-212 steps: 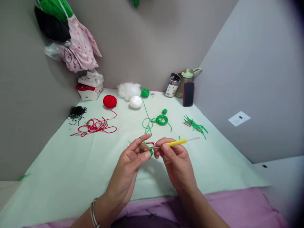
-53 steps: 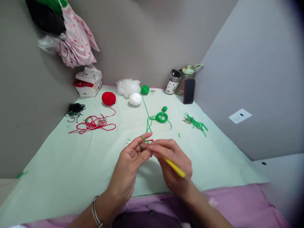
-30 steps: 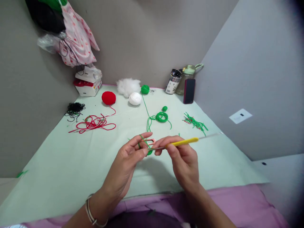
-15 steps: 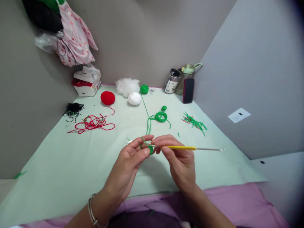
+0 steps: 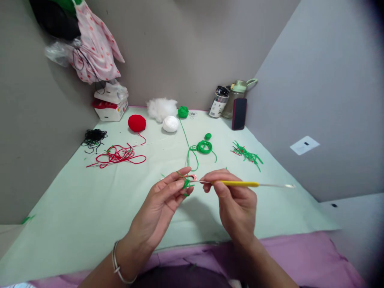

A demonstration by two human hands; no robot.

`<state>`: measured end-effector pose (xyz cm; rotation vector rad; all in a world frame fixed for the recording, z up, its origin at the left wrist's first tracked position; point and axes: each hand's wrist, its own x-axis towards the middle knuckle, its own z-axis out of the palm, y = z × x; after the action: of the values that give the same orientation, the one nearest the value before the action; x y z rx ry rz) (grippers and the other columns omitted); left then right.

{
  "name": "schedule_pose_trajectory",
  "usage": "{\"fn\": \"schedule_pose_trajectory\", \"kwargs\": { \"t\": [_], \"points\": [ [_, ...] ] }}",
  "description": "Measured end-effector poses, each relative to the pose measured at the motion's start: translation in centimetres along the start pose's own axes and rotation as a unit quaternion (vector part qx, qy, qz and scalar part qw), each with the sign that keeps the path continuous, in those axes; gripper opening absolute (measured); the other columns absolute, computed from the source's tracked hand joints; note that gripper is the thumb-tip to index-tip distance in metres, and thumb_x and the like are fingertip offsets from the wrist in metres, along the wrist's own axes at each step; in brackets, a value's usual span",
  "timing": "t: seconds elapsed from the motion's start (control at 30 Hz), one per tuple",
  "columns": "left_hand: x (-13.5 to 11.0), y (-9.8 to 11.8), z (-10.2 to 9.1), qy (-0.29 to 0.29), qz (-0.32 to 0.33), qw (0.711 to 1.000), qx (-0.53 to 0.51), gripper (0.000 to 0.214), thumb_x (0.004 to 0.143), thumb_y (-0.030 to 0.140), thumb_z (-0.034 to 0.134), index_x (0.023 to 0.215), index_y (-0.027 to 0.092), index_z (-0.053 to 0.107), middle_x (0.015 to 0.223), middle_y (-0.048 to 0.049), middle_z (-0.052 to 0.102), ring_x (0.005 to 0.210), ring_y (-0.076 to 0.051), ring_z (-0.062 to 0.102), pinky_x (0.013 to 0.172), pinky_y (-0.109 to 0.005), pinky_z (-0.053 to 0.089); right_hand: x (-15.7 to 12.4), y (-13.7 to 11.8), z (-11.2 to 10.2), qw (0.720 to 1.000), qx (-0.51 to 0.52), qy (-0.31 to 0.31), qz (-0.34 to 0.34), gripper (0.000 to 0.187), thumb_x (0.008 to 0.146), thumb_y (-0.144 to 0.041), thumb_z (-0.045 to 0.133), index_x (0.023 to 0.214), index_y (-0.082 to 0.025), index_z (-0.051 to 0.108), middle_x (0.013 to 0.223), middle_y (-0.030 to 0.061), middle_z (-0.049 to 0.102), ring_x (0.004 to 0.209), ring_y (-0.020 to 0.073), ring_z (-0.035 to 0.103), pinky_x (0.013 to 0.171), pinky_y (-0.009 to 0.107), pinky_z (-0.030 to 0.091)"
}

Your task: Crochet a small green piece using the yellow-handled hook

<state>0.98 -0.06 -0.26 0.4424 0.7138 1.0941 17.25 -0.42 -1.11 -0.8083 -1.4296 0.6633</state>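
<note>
Left grip (image 5: 159,200) pinches green yarn (image 5: 187,184), right grip (image 5: 238,204) a yellow hook (image 5: 243,184).

Green loops (image 5: 187,183), too small to tell apart, hide one tip of the yellow hook (image 5: 240,183).

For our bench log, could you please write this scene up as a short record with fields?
Left hand: pinches small green yarn piece
Right hand: grips yellow-handled hook, one metal end toward that piece
Beyond hands: green coil
Table's far side: white fluff, white ball, green ball
Left side: red ball, black strands
Right side: green-and-red scraps, phone
</note>
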Motion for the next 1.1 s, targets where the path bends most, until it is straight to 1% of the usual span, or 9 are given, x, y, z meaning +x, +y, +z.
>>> {"fn": "schedule_pose_trajectory", "kwargs": {
  "t": [0.2, 0.43, 0.53, 0.63, 0.7, 0.77, 0.87, 0.97, 1.1],
  "points": [
    [-0.7, -0.1, 0.1, -0.006, 0.082, 0.987, 0.139, 0.031, 0.084, 0.03, 0.084, 0.116, 0.03, 0.084, 0.091, -0.0002, 0.07, 0.101, -0.019, 0.06, 0.101, -0.032, 0.041, 0.6, -0.2, 0.4, 0.995, 0.069, -0.044, 0.065, 0.014, 0.101, -0.026, 0.07, 0.1, -0.027, 0.084, 0.096, 0.0039, 0.081, 0.089, 0.0168, 0.072, 0.077, 0.029, 0.058],
    [-0.9, 0.6, -0.1, -0.034, 0.04, 0.99, 0.128, 0.032, 0.083, 0.034, 0.084, 0.115, 0.028, 0.083, 0.09, -0.0012, 0.066, 0.105, -0.023, 0.058, 0.104, -0.038, 0.038, 0.7, 0.1, -0.2, 0.977, 0.154, -0.044, 0.142, 0.021, 0.107, -0.033, 0.059, 0.098, -0.026, 0.077, 0.091, 0.0019, 0.079, 0.07, 0.0131, 0.07, 0.068, 0.028, 0.06],
    [-1.0, 0.5, 0.0, -0.006, 0.066, 0.989, 0.136, 0.034, 0.085, 0.032, 0.083, 0.119, 0.028, 0.082, 0.087, 0.0011, 0.061, 0.098, -0.019, 0.056, 0.103, -0.034, 0.039, 0.2, -0.2, -0.3, 0.998, -0.009, -0.067, 0.01, 0.021, 0.108, -0.021, 0.054, 0.109, -0.026, 0.074, 0.096, 0.0043, 0.08, 0.08, 0.0164, 0.074, 0.076, 0.032, 0.063],
    [-1.1, 0.1, 0.2, 0.013, 0.072, 0.991, 0.114, 0.042, 0.086, 0.03, 0.085, 0.127, 0.029, 0.078, 0.088, 0.0014, 0.066, 0.097, -0.017, 0.059, 0.101, -0.031, 0.042, -0.4, -0.4, -0.3, 0.954, -0.21, -0.112, -0.18, 0.03, 0.102, -0.01, 0.06, 0.124, -0.026, 0.073, 0.107, 0.0087, 0.081, 0.097, 0.0219, 0.077, 0.083, 0.035, 0.065],
    [-1.0, -0.1, 0.3, -0.001, 0.035, 0.997, 0.072, 0.045, 0.085, 0.03, 0.086, 0.129, 0.027, 0.077, 0.094, -0.0007, 0.072, 0.101, -0.018, 0.063, 0.1, -0.031, 0.046, -0.7, -0.3, -0.3, 0.929, -0.27, -0.114, -0.228, 0.036, 0.099, -0.007, 0.062, 0.127, -0.027, 0.074, 0.112, 0.0099, 0.08, 0.102, 0.0232, 0.077, 0.083, 0.036, 0.065],
    [-0.8, 0.0, 0.3, -0.015, -0.008, 0.999, 0.027, 0.04, 0.083, 0.028, 0.087, 0.122, 0.022, 0.079, 0.101, -0.0037, 0.075, 0.1, -0.018, 0.066, 0.1, -0.032, 0.049, -0.7, -0.3, -0.2, 0.949, -0.237, -0.08, -0.192, 0.035, 0.1, -0.008, 0.061, 0.124, -0.028, 0.075, 0.108, 0.0087, 0.079, 0.099, 0.0227, 0.076, 0.082, 0.036, 0.065],
    [-0.6, 0.3, 0.3, -0.006, -0.023, 1.0, 0.005, 0.033, 0.082, 0.023, 0.086, 0.114, 0.018, 0.082, 0.104, -0.0052, 0.076, 0.094, -0.017, 0.068, 0.097, -0.032, 0.052, -0.2, -0.4, -0.1, 0.994, -0.078, -0.017, -0.071, 0.025, 0.104, -0.014, 0.058, 0.113, -0.027, 0.078, 0.095, 0.0052, 0.077, 0.08, 0.0188, 0.072, 0.072, 0.034, 0.063],
    [-0.6, 0.2, 0.3, -0.005, 0.021, 0.999, 0.05, 0.033, 0.081, 0.024, 0.086, 0.114, 0.021, 0.082, 0.099, -0.0036, 0.076, 0.098, -0.019, 0.068, 0.098, -0.032, 0.05, 0.4, -0.4, 0.1, 0.999, 0.033, -0.021, 0.008, 0.019, 0.104, -0.022, 0.062, 0.103, -0.025, 0.08, 0.092, 0.0046, 0.077, 0.075, 0.0166, 0.07, 0.065, 0.03, 0.061],
    [-0.7, -0.4, 0.3, -0.017, 0.074, 0.989, 0.129, 0.029, 0.085, 0.027, 0.085, 0.114, 0.025, 0.083, 0.091, -0.0015, 0.074, 0.097, -0.019, 0.065, 0.095, -0.03, 0.048, 0.3, -0.4, 0.5, 0.999, 0.017, -0.041, 0.01, 0.018, 0.103, -0.02, 0.064, 0.105, -0.025, 0.081, 0.096, 0.0059, 0.081, 0.089, 0.0195, 0.075, 0.072, 0.031, 0.063]
  ]
}}
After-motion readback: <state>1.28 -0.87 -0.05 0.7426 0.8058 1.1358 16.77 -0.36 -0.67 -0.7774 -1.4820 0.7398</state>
